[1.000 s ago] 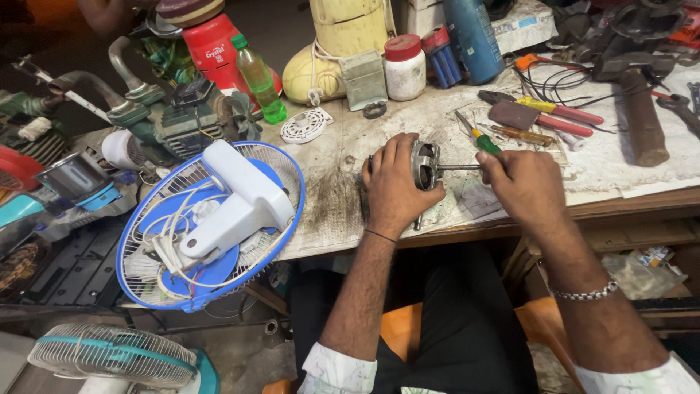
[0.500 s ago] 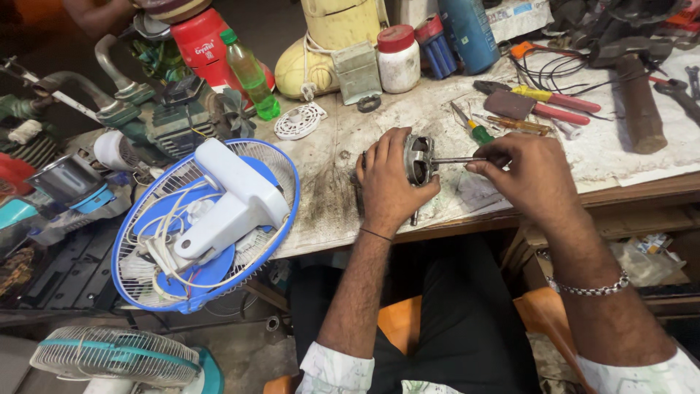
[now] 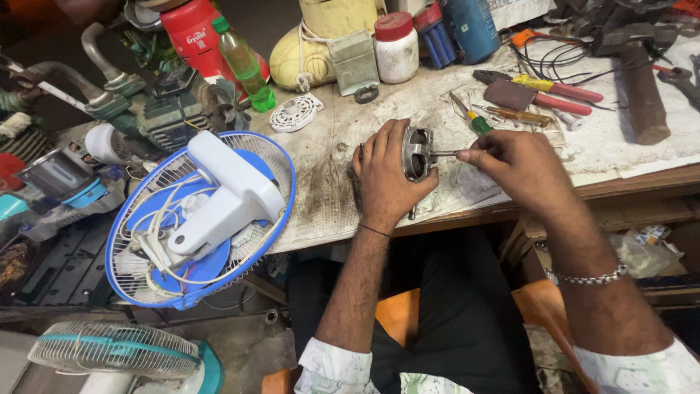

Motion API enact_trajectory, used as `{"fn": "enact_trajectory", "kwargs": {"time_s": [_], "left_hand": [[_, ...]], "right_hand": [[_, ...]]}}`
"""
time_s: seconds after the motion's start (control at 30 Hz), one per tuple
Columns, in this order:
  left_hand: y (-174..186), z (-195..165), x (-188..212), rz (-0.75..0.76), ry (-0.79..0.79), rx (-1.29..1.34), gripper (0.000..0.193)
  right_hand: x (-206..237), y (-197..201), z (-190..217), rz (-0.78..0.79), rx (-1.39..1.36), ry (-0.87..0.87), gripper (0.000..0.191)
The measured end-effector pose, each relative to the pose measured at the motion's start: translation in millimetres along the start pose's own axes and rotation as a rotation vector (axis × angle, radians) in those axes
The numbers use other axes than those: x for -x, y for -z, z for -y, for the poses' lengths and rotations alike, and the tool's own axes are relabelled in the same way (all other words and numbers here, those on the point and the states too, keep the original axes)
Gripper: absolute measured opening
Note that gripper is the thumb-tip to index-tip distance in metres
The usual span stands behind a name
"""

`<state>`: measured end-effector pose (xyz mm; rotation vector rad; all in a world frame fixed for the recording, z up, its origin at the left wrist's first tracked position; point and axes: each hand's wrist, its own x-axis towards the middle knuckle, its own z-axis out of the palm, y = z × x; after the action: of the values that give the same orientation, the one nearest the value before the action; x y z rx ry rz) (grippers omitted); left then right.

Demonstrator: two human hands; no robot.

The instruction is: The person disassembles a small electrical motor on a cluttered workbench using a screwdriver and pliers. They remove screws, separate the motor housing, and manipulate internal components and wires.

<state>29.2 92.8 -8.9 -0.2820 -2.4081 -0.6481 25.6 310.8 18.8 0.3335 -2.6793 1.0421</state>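
Note:
My left hand grips a small round metal fan motor and holds it on its side on the dirty workbench. A thin steel shaft sticks out of the motor toward the right. My right hand pinches the end of that shaft with thumb and fingertips. Both hands meet just above the bench's front edge, over my lap.
A blue and white table fan lies face down at the bench's left end. A teal fan stands on the floor. Pliers, screwdrivers, a hammer, a green bottle and a white jar crowd the back of the bench.
The view has shifted slightly. My right hand has drawn a little to the right along the shaft, while my left hand keeps the motor in the same place.

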Motion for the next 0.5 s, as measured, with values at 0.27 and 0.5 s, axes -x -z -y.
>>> {"fn": "enact_trajectory", "kwargs": {"time_s": [0.27,0.5], "left_hand": [[1.3,-1.5,3.0,-0.019,0.019,0.024,0.097],[-0.9,1.7,3.0,-0.034,0.012,0.027,0.098]], "right_hand": [[1.9,5.8,1.2,0.0,0.128,-0.065,0.041],[5.4,-3.3,-3.4,-0.114,0.107,0.125,0.037]]}}
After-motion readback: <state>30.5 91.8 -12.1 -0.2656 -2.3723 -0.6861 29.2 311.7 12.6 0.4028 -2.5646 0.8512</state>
